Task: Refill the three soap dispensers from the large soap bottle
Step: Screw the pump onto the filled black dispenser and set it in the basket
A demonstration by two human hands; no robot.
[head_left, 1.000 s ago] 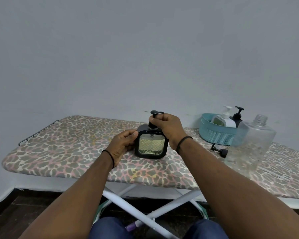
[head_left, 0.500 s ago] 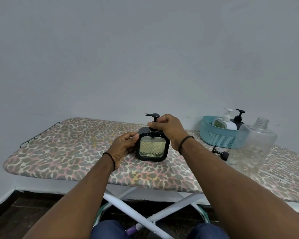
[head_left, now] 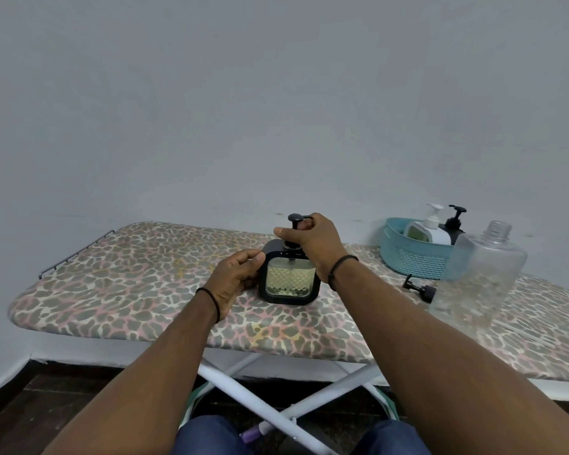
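The square black dispenser (head_left: 289,277) with its pale yellow quilted window stands upright at the centre of the frame, well in from the near edge of the leopard-print ironing board (head_left: 138,290). The left hand (head_left: 235,279) grips its left side with curled fingers; the right hand (head_left: 311,239) is curled round the black pump (head_left: 294,224) at the neck. Right of centre a loose black pump cap (head_left: 421,289) lies on its side, just beside the large clear soap bottle (head_left: 480,274), which stands uncapped. Behind it, a teal basket (head_left: 408,257) near the board's far edge holds two more dispensers — one white (head_left: 429,229), one black (head_left: 454,221). The left half of the board is bare cover out to its rounded end and wire rail (head_left: 76,254).
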